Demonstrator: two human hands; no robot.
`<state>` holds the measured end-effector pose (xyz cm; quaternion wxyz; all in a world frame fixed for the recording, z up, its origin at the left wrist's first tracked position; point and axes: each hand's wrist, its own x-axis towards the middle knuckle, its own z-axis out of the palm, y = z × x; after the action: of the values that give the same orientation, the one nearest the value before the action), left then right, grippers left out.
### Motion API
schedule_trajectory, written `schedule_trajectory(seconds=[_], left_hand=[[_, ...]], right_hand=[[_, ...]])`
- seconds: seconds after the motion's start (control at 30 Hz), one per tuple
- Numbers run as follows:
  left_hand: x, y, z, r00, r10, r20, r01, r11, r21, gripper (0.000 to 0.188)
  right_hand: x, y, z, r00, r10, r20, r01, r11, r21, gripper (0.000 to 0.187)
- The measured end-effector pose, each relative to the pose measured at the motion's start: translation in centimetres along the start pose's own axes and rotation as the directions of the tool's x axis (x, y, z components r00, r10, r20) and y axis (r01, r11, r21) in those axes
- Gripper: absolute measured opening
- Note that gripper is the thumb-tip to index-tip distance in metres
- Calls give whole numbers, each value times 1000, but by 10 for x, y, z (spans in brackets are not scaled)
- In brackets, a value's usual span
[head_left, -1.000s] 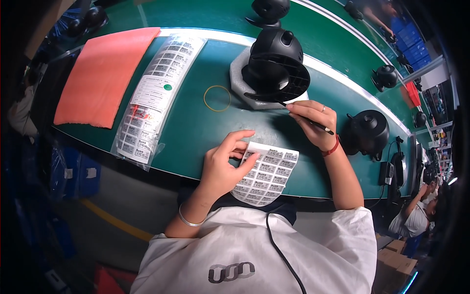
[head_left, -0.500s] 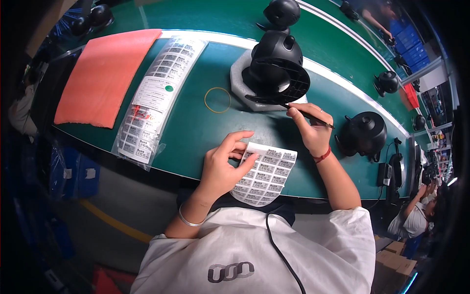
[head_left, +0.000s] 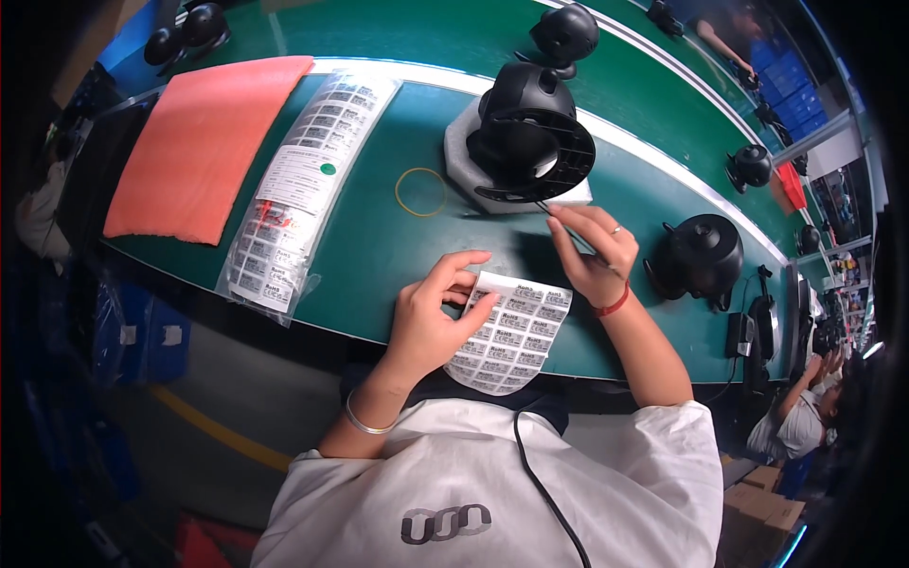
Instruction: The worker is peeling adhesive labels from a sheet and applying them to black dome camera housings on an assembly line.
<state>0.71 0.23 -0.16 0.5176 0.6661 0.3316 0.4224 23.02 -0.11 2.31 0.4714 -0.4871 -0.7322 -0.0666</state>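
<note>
My left hand pinches the upper left edge of a curved white sheet of grey printed labels over the table's near edge. My right hand is closed round a slim dark pointed tool, mostly hidden by the fingers. Its tip is at the lower rim of a black rounded appliance, which lies tilted with its hollow, ribbed base towards me. Under the appliance is a pale grey foam block. I cannot tell whether the tip touches the rim.
On the green table lie an orange foam sheet, a bagged stack of labels and a yellow rubber band. Another black appliance stands at the right, near a black adapter. More appliances sit on the green conveyor beyond.
My right hand has moved slightly left and down and turned, so less of the tool shows. The appliance on the foam has shifted slightly. My left hand stays on the label sheet.
</note>
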Motion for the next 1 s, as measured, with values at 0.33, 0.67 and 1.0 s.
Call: schedule_trajectory(seconds=[0.33, 0.67, 1.0], left_hand=[[0, -1, 1, 1000, 17, -7, -17, 1000, 9, 37], [-3, -1, -2, 999, 38, -26, -38, 999, 31, 37], [-2, -2, -3, 995, 97, 0, -97, 995, 37, 35]], right_hand=[[2, -3, 6, 997, -58, 43, 64, 989, -131, 19], [12, -21, -30, 929, 326, 176, -369, 857, 360, 14], [128, -14, -42, 858, 175, 484, -58, 967, -248, 25]])
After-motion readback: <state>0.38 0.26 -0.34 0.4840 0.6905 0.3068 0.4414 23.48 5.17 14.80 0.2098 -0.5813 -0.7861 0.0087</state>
